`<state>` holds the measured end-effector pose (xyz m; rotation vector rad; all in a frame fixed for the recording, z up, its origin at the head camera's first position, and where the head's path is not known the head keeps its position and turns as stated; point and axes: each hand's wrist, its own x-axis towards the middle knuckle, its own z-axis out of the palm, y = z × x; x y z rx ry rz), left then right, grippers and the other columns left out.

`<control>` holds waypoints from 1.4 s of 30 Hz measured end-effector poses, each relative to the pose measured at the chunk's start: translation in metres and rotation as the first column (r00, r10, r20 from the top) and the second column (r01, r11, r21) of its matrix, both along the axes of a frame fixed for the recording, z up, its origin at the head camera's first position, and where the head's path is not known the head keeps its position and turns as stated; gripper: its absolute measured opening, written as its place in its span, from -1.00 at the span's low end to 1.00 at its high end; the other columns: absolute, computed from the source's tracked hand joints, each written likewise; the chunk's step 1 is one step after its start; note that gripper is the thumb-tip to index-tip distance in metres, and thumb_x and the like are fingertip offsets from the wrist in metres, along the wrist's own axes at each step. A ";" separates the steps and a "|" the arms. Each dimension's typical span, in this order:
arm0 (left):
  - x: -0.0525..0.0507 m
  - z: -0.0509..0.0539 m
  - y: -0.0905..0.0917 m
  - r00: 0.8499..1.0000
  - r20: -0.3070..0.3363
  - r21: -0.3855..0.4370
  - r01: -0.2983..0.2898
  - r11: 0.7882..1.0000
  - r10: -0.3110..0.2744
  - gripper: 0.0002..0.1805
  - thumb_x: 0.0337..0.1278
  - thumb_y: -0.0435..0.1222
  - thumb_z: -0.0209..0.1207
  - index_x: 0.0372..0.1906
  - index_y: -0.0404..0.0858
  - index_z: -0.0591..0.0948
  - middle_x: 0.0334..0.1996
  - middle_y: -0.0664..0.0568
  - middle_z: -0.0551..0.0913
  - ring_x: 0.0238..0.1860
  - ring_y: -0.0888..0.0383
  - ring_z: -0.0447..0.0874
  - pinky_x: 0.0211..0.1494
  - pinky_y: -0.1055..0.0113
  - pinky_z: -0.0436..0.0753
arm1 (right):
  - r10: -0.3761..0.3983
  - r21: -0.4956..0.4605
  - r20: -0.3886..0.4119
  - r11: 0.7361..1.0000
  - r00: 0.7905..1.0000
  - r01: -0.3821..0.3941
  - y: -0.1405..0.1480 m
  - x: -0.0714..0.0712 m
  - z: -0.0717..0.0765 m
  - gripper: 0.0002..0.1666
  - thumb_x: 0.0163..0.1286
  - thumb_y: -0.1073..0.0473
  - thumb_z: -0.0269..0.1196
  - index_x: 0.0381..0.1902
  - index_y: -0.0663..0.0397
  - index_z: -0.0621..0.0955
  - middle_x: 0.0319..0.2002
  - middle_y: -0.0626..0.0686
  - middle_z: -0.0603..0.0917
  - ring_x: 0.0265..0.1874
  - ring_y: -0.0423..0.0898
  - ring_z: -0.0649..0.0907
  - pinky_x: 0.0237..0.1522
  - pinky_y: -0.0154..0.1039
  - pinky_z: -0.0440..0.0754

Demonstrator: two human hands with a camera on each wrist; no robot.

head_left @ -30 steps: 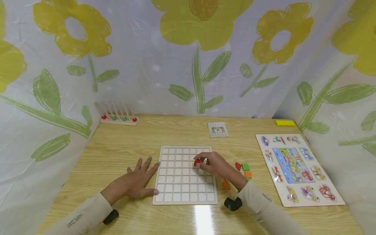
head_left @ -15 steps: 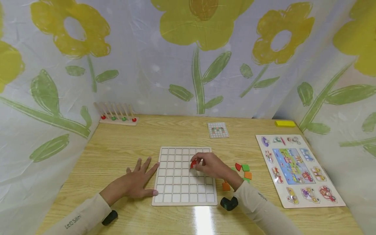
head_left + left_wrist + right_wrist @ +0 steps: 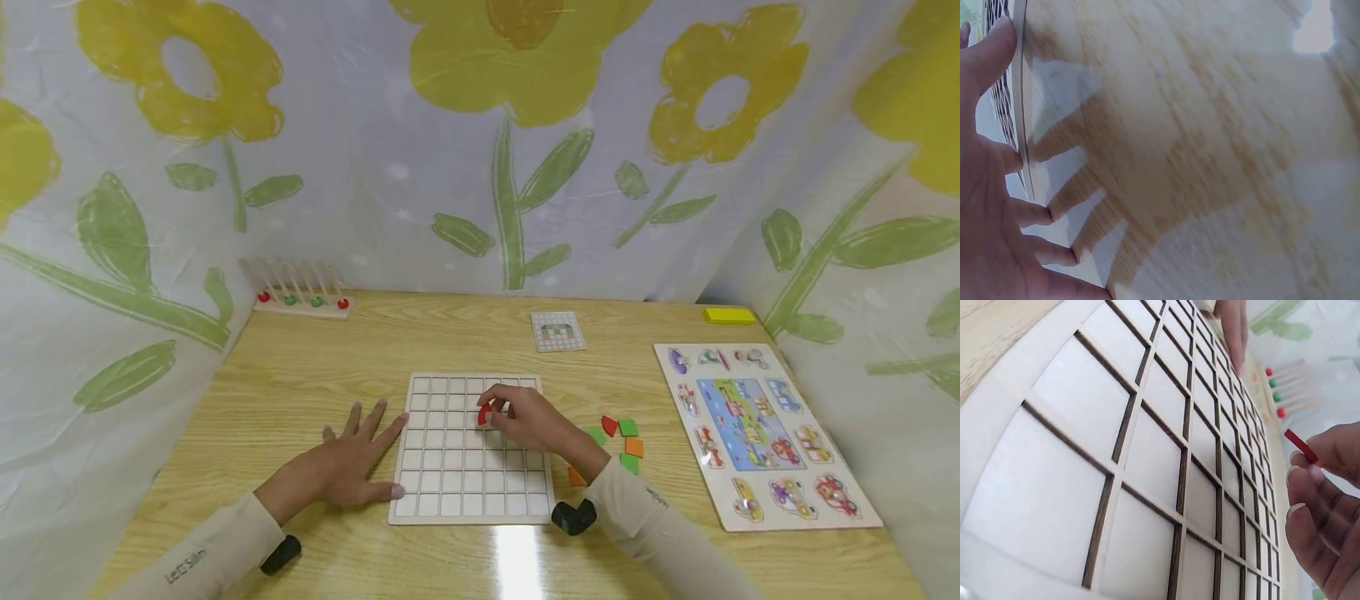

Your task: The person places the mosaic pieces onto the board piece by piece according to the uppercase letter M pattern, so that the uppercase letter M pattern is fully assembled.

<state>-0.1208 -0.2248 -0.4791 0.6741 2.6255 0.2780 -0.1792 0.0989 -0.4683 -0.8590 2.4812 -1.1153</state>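
Head view: red piece held over the grid board

Left hand [image 3: 345, 467]: fingers spread wide, with thumb and index fingertip at the left edge of the grid board [image 3: 433, 460]. If this contact slackens, the board could slide on the table [image 3: 337, 362] under sideways pressure.

Red piece [image 3: 483, 415]: over the board's upper middle, raised and tilted. Lowering it at this tilt could catch a corner on a divider.

Right hand [image 3: 523, 414]: thumb and fingertips pinch the red piece; a loosened pinch could drop it into an unintended cell.

Loose tiles [image 3: 633, 447]: on the table, beside the right forearm; a low sleeve sweep could scatter them.
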 end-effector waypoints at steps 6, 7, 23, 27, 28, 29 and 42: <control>0.000 0.001 0.002 1.000 -0.008 -0.002 0.003 1.000 -0.004 0.16 0.14 0.47 0.01 0.64 -0.09 -0.08 0.59 -0.39 -0.17 0.50 -0.61 -0.20 0.12 -0.70 0.11 | -0.012 0.005 0.018 1.000 1.000 0.012 -0.007 -0.002 -0.004 -0.73 0.44 0.27 0.24 0.07 0.14 0.66 -0.25 -0.02 0.71 -0.62 -0.28 0.45 -0.49 -0.40 0.46; 0.000 0.001 0.002 1.000 -0.009 -0.001 0.004 1.000 -0.004 0.16 0.14 0.46 0.01 0.64 -0.09 -0.08 0.59 -0.39 -0.17 0.49 -0.61 -0.20 0.11 -0.70 0.11 | -0.013 0.010 0.021 1.000 1.000 0.013 -0.008 -0.002 -0.005 -0.72 0.43 0.27 0.25 0.08 0.14 0.67 -0.25 -0.03 0.71 -0.62 -0.29 0.45 -0.49 -0.40 0.45; -0.001 0.001 0.002 1.000 -0.001 -0.005 -0.011 1.000 0.011 0.16 0.13 0.46 0.03 0.64 -0.09 -0.07 0.59 -0.38 -0.18 0.50 -0.59 -0.22 0.14 -0.70 0.09 | -0.071 0.003 0.075 0.997 0.995 0.071 -0.029 -0.009 -0.008 -0.66 0.34 0.30 0.33 0.08 0.14 0.67 -0.25 0.00 0.72 -0.54 -0.25 0.54 -0.46 -0.40 0.49; -0.001 0.000 0.002 1.000 -0.005 -0.006 -0.013 1.000 0.013 0.17 0.12 0.47 0.03 0.64 -0.10 -0.05 0.59 -0.38 -0.16 0.50 -0.60 -0.21 0.14 -0.69 0.10 | -0.096 0.013 0.094 0.995 0.991 0.095 -0.038 -0.010 -0.010 -0.65 0.30 0.26 0.39 0.05 0.12 0.68 -0.27 -0.02 0.72 -0.44 -0.22 0.58 -0.41 -0.38 0.52; -0.001 0.000 0.002 1.000 -0.006 -0.005 -0.013 1.000 0.013 0.17 0.12 0.47 0.03 0.64 -0.10 -0.05 0.59 -0.38 -0.16 0.50 -0.60 -0.21 0.14 -0.70 0.10 | -0.100 0.017 0.100 0.995 0.990 0.098 -0.040 -0.010 -0.010 -0.65 0.29 0.26 0.40 0.05 0.12 0.68 -0.28 -0.02 0.71 -0.42 -0.22 0.58 -0.40 -0.38 0.52; -0.001 0.000 0.002 1.000 -0.006 -0.005 -0.013 1.000 0.013 0.16 0.12 0.47 0.04 0.64 -0.10 -0.04 0.59 -0.38 -0.16 0.50 -0.60 -0.21 0.14 -0.70 0.10 | -0.101 0.019 0.109 0.995 0.989 0.100 -0.042 -0.011 -0.010 -0.64 0.29 0.25 0.41 0.05 0.13 0.68 -0.29 -0.02 0.71 -0.43 -0.22 0.59 -0.40 -0.38 0.53; 0.000 -0.001 0.002 1.000 -0.001 -0.001 -0.024 1.000 0.024 0.17 0.10 0.48 0.03 0.64 -0.09 -0.04 0.59 -0.38 -0.15 0.50 -0.61 -0.20 0.14 -0.69 0.11 | -0.138 0.039 0.117 0.990 0.984 0.134 -0.062 -0.012 -0.020 -0.72 0.26 0.27 0.41 -0.05 0.02 0.73 -0.37 -0.10 0.70 -0.44 -0.24 0.57 -0.36 -0.39 0.50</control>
